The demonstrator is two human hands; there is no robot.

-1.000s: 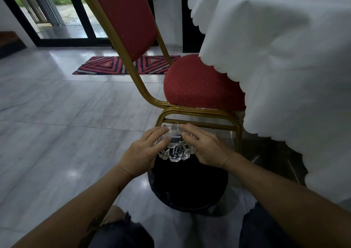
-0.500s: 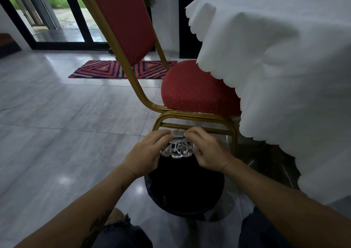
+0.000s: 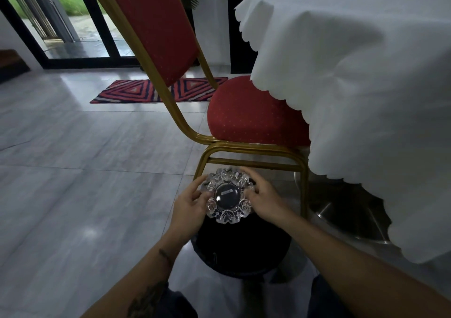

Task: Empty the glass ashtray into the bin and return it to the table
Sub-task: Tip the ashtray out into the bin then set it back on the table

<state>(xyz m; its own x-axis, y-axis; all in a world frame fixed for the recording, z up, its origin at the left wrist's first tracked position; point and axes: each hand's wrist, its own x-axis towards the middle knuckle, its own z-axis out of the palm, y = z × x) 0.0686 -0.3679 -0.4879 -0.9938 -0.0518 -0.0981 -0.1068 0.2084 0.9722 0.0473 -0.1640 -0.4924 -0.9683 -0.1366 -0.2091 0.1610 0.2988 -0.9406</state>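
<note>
Both hands, left hand (image 3: 189, 203) and right hand (image 3: 264, 199), gripping glass ashtray (image 3: 228, 195) by its rim, right above black bin (image 3: 241, 247), beside red chair (image 3: 249, 117).

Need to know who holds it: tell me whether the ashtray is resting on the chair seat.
No, both hands grip the ashtray above the bin.

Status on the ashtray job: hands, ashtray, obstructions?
Left hand and right hand both grip the ashtray. Ashtray held above the bin. Chair stands close behind.
</note>
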